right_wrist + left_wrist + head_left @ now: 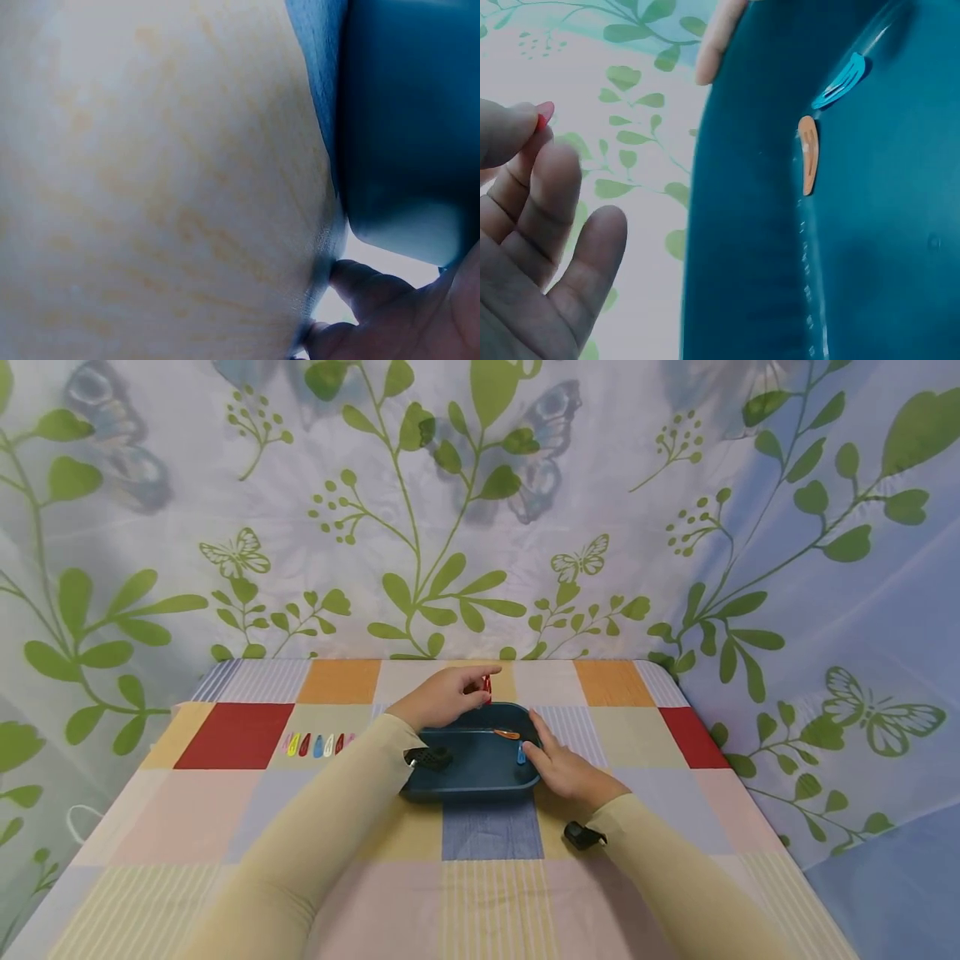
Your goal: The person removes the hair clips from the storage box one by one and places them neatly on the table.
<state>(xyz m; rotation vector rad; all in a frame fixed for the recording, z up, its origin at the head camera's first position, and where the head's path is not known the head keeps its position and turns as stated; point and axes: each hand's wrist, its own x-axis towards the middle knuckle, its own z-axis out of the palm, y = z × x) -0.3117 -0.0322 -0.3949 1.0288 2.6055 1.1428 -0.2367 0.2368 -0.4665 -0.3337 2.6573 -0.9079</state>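
My left hand [447, 695] is over the far left part of a dark blue tray [468, 792], pinching a red hair clip [487, 688] between thumb and fingers. The left wrist view shows only a tip of that clip [546, 112]; the other fingers are spread loosely. At the tray's right end, my right hand [572, 773] holds the side, thumb over the rim and fingers along the outer wall. Inside the tray lie an orange hair clip [507, 734] and a blue hair clip [521, 753], close together near the right end.
Left of the tray, several hair clips [318, 746] in pink, yellow, red, blue and white stand in a row on the patchwork tablecloth [491, 902]. My left forearm partly covers the row's right end. A leaf-patterned curtain [420, 527] hangs behind the table.
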